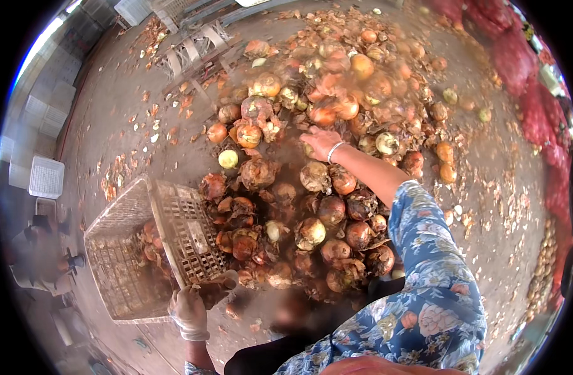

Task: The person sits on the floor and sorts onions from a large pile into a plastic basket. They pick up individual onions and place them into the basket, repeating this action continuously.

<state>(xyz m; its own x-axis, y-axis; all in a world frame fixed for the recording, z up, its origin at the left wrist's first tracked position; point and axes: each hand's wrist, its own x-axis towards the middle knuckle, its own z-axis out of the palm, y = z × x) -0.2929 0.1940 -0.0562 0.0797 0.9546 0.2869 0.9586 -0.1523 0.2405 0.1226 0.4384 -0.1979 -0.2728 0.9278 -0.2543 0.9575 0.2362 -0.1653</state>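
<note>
A heap of onions (332, 210) with loose brown skins lies on the floor before me. Reaching over its middle is my bare right hand (321, 144), with a bracelet at the wrist; its fingertips are at the onions, and whether they grip one is unclear. My left hand (190, 309), in a pale glove, is at the near corner of a dirty plastic crate (162, 229), beside a brownish object (218, 288) I cannot identify. The crate leans with its mouth to the left, and several onions (153, 241) show inside it.
Red mesh sacks (532, 84) line the right side. A wooden pallet (197, 58) lies at the upper left, white crates (46, 177) stand at the far left, and a blurred person (40, 255) is below them. Onion skins (122, 166) litter the floor.
</note>
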